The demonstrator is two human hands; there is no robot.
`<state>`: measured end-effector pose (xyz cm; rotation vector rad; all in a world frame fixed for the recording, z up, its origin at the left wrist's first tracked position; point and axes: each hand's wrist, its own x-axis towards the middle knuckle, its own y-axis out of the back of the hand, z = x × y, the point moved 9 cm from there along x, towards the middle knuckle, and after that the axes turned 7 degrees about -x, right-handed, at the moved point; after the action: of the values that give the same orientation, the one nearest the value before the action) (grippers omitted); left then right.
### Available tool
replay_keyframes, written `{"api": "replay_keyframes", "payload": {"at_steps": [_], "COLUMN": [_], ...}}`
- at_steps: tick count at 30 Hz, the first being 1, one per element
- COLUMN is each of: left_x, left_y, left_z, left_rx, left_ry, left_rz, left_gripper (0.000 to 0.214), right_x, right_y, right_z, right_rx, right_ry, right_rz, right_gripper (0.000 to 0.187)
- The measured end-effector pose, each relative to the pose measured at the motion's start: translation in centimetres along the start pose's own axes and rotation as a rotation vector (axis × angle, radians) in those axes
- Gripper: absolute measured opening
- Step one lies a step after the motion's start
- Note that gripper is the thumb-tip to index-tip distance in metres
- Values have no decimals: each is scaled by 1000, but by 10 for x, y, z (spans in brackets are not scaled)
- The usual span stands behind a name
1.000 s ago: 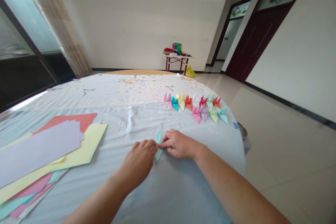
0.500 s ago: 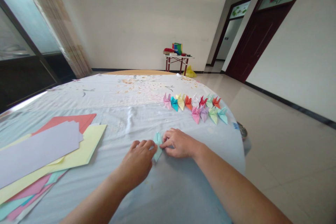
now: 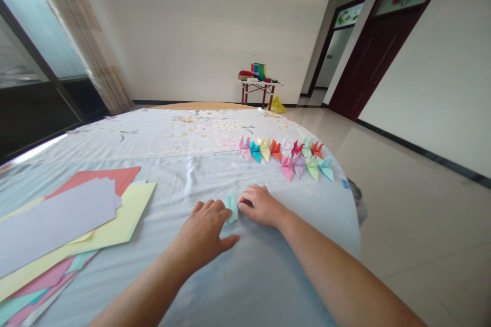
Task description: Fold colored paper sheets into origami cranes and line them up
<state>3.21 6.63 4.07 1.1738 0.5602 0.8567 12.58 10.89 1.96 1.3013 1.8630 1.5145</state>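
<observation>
A small light-teal folded paper (image 3: 231,206) lies on the pale cloth of the round table (image 3: 245,276), between my two hands. My left hand (image 3: 203,232) rests on the cloth with its bent fingertips pressed against the paper's left side and its thumb stretched out to the right below it. My right hand (image 3: 261,206) is curled, its fingertips pinching the paper's right edge. Only the upper part of the paper shows; the rest is hidden by my fingers.
Two rows of several coloured paper cranes (image 3: 286,156) stand beyond my right hand near the table's right edge. A stack of large coloured sheets (image 3: 72,217) lies at the left. A small red table (image 3: 258,88) with things on it stands by the far wall.
The paper's lower tip, seen between my hands before, no longer shows. My left thumb has swung out to the right under the paper. My right hand has shifted slightly away from me.
</observation>
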Motion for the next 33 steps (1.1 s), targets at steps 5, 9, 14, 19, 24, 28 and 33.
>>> {"api": "replay_keyframes", "payload": {"at_steps": [5, 9, 14, 19, 24, 28, 33], "left_x": [3, 3, 10, 9, 10, 12, 7], "left_y": [1, 4, -4, -18, -36, -33, -9], "left_z": [-11, -31, -48, -59, -49, -37, -37], "left_rx": [-137, -378, -820, -1326, -1390, -972, -393], "left_ry": [123, 272, 340, 493, 536, 391, 325], "left_rz": [74, 168, 212, 289, 217, 90, 137], "left_gripper": [35, 36, 39, 46, 37, 30, 33], "right_x": [-1, -4, -6, -4, 0, 4, 8], "right_y": [-2, 5, 15, 21, -6, -10, -11], "right_z": [-5, -11, -20, 17, 27, 21, 18], "right_rx": [284, 582, 688, 581, 754, 766, 556], "right_ry": [53, 58, 93, -185, -261, -210, -206], "right_rz": [-42, -62, -29, 238, 141, 149, 148], "right_gripper": [29, 45, 47, 26, 46, 43, 37]}}
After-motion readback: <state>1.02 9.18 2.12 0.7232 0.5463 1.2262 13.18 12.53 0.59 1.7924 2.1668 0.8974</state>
